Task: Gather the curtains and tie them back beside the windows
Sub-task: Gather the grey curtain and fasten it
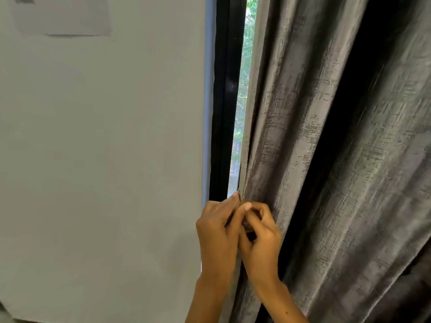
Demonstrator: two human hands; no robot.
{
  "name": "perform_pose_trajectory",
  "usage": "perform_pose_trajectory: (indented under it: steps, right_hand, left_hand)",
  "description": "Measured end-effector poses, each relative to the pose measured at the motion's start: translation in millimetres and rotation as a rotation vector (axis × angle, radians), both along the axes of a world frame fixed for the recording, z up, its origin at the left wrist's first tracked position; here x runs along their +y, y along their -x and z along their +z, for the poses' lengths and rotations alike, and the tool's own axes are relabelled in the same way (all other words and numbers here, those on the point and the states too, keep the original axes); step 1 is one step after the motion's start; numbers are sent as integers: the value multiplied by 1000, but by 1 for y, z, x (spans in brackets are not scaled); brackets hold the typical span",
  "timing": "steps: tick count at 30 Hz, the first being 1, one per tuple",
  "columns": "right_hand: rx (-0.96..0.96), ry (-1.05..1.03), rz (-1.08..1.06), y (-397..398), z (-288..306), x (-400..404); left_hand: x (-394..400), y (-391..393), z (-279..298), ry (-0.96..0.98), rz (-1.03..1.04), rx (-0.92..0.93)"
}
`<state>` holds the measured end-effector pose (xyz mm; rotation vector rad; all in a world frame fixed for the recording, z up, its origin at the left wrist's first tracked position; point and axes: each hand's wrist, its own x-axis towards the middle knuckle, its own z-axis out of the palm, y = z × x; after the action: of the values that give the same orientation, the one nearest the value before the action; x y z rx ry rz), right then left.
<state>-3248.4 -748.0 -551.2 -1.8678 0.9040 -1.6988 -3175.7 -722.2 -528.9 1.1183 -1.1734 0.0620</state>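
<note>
A grey textured curtain (303,136) hangs in deep folds over the right half of the view. Its left edge runs down beside a black window frame (221,101), leaving a thin strip of window glass (242,89) showing green outside. My left hand (217,234) and my right hand (261,236) meet at that left edge, low in the view. Both pinch the curtain's edge with fingertips touching. Something small and dark sits between the fingers; I cannot tell what it is.
A plain pale wall (100,159) fills the left half, right up to the window frame. A faint rectangular patch (63,17) marks the wall at top left. A dark fold (345,113) runs down the middle of the curtain.
</note>
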Motion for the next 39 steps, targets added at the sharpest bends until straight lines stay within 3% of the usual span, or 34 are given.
perform_pose_trajectory:
  steps: [3,6,9,15,19,24,28,31,39]
  right_hand:
    - [112,74,-5,6,-4,-1]
    - [182,178,-197,12,-9,-3]
    - [77,53,-323,11,-2,-5]
    - [5,-182,-336,12,14,-33]
    - [-4,-174,-169,14,18,-35]
    - [84,171,-282,-4,6,-23]
    - [156,186,-245,-12,-10,-13]
    - [82,72,-98,-8,-8,-10]
    - [173,141,-45,-6,-14,-9]
  left_hand:
    - [-3,0,4,-23,52,49]
    - [-6,-3,2,-57,95,68]
    - [-6,-7,2,-64,104,82]
    - [-4,-13,2,-83,84,79]
    - [-3,-21,1,-83,84,87]
    - [-4,-16,1,-78,60,122]
    - [-5,-16,-2,-31,68,88]
    - [-6,-16,-5,-16,39,93]
    - [-5,-18,-1,-39,39,114]
